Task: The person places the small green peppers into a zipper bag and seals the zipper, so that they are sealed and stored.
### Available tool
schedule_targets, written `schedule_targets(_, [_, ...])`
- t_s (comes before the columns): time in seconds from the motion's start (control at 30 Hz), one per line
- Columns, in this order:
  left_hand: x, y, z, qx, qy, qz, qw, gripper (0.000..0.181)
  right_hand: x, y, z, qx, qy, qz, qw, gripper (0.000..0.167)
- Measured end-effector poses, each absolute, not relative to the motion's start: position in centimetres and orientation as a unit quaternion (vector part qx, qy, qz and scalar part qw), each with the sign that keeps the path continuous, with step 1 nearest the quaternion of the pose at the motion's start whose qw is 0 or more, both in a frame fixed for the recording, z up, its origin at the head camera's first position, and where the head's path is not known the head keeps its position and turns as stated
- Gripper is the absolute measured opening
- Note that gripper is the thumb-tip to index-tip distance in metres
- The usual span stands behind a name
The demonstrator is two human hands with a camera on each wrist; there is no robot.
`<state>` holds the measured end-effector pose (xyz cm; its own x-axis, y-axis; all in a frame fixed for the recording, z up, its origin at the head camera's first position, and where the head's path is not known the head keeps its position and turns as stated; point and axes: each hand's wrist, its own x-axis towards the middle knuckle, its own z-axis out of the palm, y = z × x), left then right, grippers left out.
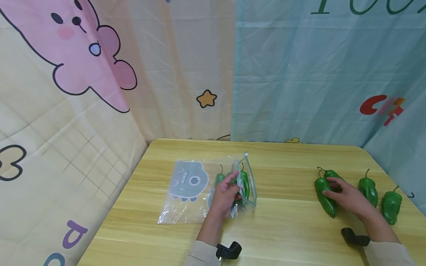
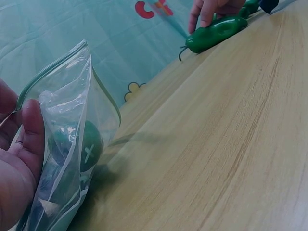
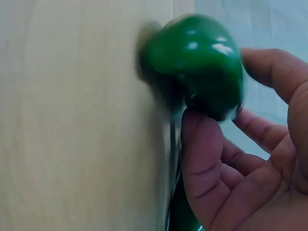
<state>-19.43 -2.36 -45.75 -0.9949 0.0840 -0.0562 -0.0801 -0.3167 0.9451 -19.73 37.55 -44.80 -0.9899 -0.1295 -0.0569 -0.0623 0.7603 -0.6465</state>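
Note:
A clear zip bag [image 1: 168, 216] with a blue cartoon print lies on the table, its mouth facing right. Several green peppers [image 1: 245, 184] are inside, near the opening. My left hand [image 1: 223, 197] pinches the edge of the bag's mouth and holds it raised; the left wrist view shows the bag's rim [image 2: 48, 67] between thumb and fingers. On the right, my right hand [image 1: 352, 199] pinches a long green pepper [image 1: 325, 201] between thumb and fingers. The right wrist view has that pepper [image 3: 207, 62] up close, slightly blurred.
Another green pepper [image 1: 332, 173] lies just behind the held one. Two more, a near pepper [image 1: 391, 207] and a farther pepper [image 1: 368, 189], lie to the right of it. The wooden table [image 1: 283, 221] meets printed curtains [image 1: 299, 74] at the back.

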Motion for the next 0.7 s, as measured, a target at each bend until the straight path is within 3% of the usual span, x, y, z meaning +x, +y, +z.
schedule_targets(0.23, [-19.4, -2.3, -45.7, 0.0, 0.585, 0.81, 0.051, 0.06, -19.6, 37.1, -44.6, -0.051, 0.935, -0.345, 0.061, 0.076])
schedule_targets(0.7, [-19.4, -2.4, -45.7, -0.003, 0.583, 0.81, 0.055, 0.058, -19.8, 36.2, -44.4, -0.086, 0.919, -0.384, 0.04, 0.059])
